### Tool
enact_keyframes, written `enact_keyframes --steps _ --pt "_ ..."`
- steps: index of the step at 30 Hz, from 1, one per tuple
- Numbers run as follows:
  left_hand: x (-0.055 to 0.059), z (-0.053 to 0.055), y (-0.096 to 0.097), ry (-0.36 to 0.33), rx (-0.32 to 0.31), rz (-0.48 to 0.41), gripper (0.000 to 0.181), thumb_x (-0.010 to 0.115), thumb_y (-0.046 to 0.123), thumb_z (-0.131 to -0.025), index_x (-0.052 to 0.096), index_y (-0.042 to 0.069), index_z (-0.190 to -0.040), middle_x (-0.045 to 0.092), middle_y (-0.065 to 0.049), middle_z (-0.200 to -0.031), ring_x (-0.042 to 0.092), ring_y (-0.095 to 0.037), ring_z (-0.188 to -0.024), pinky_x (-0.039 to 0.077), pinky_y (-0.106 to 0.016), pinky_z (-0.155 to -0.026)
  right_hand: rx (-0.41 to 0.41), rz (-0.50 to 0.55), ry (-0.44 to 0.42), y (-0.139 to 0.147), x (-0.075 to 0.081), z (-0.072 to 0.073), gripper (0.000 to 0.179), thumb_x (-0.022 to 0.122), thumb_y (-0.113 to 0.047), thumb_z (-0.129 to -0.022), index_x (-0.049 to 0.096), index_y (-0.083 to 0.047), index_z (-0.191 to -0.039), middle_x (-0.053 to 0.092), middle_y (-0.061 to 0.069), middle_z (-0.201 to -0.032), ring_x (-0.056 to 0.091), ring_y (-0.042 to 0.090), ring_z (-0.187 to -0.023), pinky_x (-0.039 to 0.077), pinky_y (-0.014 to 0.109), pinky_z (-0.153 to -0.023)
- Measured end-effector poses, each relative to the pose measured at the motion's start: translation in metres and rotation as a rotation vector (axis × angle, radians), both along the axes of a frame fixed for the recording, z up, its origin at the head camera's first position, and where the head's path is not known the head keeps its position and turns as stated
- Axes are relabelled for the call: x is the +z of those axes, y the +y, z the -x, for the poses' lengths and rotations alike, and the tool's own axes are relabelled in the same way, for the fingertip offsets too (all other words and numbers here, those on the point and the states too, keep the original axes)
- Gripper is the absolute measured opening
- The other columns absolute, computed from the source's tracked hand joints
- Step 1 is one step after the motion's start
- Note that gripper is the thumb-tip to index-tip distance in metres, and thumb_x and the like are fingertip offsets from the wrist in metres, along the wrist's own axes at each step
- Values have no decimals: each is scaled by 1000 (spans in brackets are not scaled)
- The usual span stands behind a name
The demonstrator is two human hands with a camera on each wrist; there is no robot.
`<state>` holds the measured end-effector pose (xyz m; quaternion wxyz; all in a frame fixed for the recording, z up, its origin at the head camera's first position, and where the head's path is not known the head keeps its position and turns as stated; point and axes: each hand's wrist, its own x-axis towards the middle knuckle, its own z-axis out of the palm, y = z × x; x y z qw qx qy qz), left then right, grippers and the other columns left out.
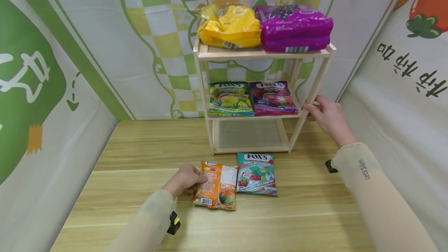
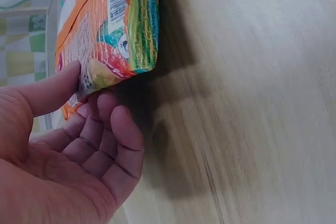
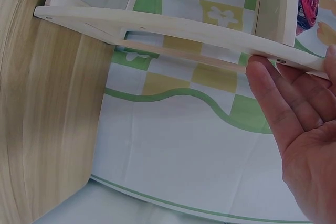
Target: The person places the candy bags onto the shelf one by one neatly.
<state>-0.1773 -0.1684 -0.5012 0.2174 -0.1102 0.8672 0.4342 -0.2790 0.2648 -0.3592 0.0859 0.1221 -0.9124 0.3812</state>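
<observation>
My left hand pinches the left edge of an orange candy bag, thumb on top and fingers beneath. The bag's back side with a barcode faces up, and in the left wrist view its near corner stands off the table. Right beside it lies a teal Fox's Mint Blossom candy bag, front up. My right hand grips the right front post of a small wooden shelf rack at middle-shelf height. In the right wrist view the fingers reach behind the post, and the thumb shows only at the frame's edge.
A yellow bag and a purple bag stand on the top shelf. On the middle shelf lean a green Fox's bag and a dark purple Fox's Berries bag. Printed fabric walls enclose the wooden table.
</observation>
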Motion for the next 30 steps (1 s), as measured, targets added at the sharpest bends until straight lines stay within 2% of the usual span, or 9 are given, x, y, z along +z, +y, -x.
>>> enact_keyframes --steps 6,11,17,20,26,30 --pt "9 -1 -5 10 -9 -38 28 76 17 -93 58 8 -74 61 -5 -72 55 -16 -61 55 -29 -54 2 -7 0 -1 1 0 41 52 -35 -108 60 2 -124 68 29 -118 75 42 -89 60 56 -84" --pt "26 -1 -12 27 -24 -46 23 74 17 -94 56 6 -83 64 -7 -79 59 -17 -65 57 -33 -58 -10 -10 -7 -1 0 -1 42 52 -37 -108 60 1 -124 68 29 -119 75 40 -88 60 56 -86" --pt "47 1 -19 62 -36 -34 19 70 15 -95 56 4 -87 62 -8 -80 61 -17 -64 59 -32 -53 -17 -14 -8 1 -1 0 41 52 -36 -108 60 1 -123 69 30 -118 76 39 -87 60 56 -85" --pt "56 2 -20 104 -54 2 20 69 13 -95 55 4 -84 61 -8 -79 62 -17 -64 59 -30 -51 -8 -16 1 1 -2 0 41 51 -35 -108 60 2 -123 69 30 -117 76 39 -86 61 55 -83" --pt "73 3 -14 209 -120 148 23 72 10 -92 55 4 -77 59 -8 -73 62 -18 -57 56 -27 -46 -4 -21 10 2 -2 0 41 51 -36 -109 60 2 -122 70 30 -115 76 40 -85 61 56 -82" --pt "82 0 -4 227 -161 205 28 73 13 -93 55 7 -73 53 -3 -65 58 -16 -51 53 -25 -45 -6 -20 4 2 -2 0 41 51 -36 -109 60 2 -122 69 30 -116 76 40 -86 61 56 -83"
